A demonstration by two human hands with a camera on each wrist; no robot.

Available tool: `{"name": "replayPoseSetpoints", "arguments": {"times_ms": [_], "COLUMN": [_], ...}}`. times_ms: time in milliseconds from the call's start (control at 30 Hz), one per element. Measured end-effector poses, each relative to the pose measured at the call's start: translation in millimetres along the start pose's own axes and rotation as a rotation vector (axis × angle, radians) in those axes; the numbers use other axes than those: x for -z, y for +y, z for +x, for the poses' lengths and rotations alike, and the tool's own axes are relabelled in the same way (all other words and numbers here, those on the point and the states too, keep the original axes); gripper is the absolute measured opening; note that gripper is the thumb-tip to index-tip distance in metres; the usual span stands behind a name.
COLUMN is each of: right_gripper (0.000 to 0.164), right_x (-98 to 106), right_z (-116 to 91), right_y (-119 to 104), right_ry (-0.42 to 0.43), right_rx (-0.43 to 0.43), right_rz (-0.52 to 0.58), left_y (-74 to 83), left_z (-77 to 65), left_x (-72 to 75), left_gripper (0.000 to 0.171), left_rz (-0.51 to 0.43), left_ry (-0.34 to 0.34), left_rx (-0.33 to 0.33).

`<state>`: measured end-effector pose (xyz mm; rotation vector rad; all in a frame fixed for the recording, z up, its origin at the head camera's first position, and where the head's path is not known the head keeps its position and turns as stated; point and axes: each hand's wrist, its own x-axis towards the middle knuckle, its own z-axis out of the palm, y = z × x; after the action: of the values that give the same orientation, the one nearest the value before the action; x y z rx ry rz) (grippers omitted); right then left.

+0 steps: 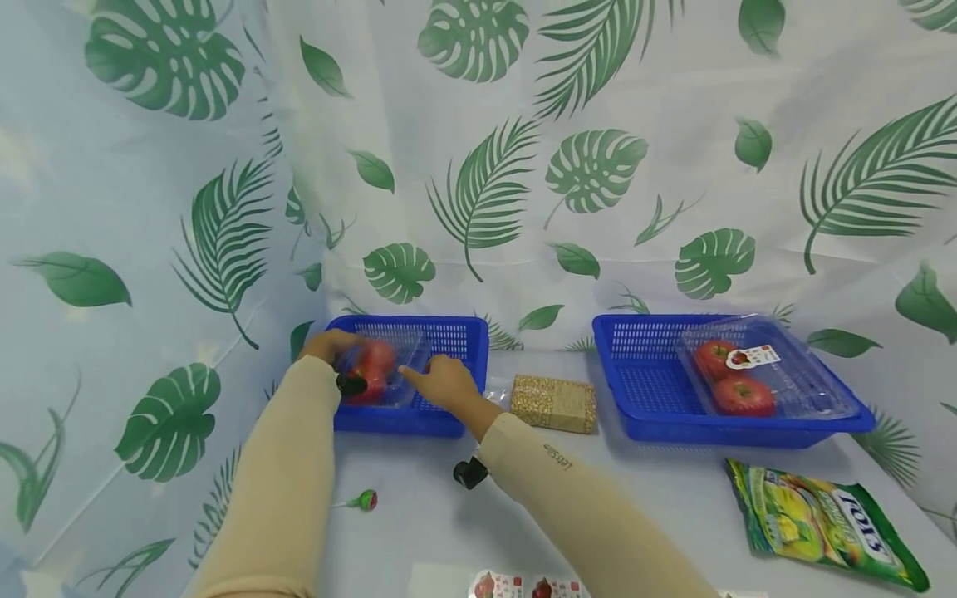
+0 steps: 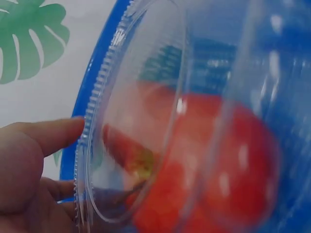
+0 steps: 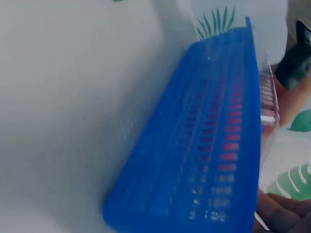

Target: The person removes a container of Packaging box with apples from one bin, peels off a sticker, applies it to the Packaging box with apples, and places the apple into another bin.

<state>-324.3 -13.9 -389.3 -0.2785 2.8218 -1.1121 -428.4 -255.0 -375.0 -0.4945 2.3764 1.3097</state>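
Observation:
A clear plastic clamshell box [image 1: 407,336] of red apples [image 1: 368,386] sits in the left blue basket [image 1: 396,423]. My left hand [image 1: 329,345] grips the box's left edge; in the left wrist view the thumb of that hand [image 2: 29,165] lies against the ribbed plastic rim. At the opposite side, my right hand [image 1: 449,386] holds the box's right edge, its thumb pointing in over the lid. In the right wrist view the basket wall [image 3: 194,145] hides most of the box, and only part of the right hand [image 3: 282,213] shows.
Right of the basket lies a bag of grain [image 1: 553,404]. A second blue basket [image 1: 643,428] holds another clear box of apples [image 1: 740,394] with a sticker. Nearer are a lollipop [image 1: 366,500], a green-yellow snack bag [image 1: 822,523] and a sticker sheet [image 1: 441,581].

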Motion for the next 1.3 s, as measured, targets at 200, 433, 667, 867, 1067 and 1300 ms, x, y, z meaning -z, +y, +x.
{"name": "replayPoseSetpoints", "arguments": {"times_ms": [200,433,667,867,1067,1300], "right_gripper": [0.066,0.046,0.076,0.069,0.059,0.052], "right_x": [-21,-24,-16,3,30,48], "right_z": [2,10,12,11,4,-4], "right_y": [-4,-4,-3,0,5,18], "right_ry": [-0.089,-0.135,-0.072,0.028,0.027,0.015], "right_rx": [-0.059,-0.094,-0.271,-0.243,-0.208,-0.201], "right_rz": [0.068,0.318,0.525,0.680,0.887,0.948], "left_y": [6.2,-18.0,18.2,32.5,39.4,45.4], "left_z": [2.5,112.0,9.8,-25.9,-39.6,-55.7], "left_x": [-1.3,25.3,17.3,15.7,14.3,10.9], "left_gripper": [0.054,0.029,0.030,0.021,0.065,0.071], "left_rz": [0.121,0.155,0.177,0.028,0.002,0.009], "left_ry": [0.009,-0.008,0.045,0.012,-0.092,-0.204], "left_rx": [-0.058,-0.191,-0.176,-0.225,-0.204,-0.211]}}
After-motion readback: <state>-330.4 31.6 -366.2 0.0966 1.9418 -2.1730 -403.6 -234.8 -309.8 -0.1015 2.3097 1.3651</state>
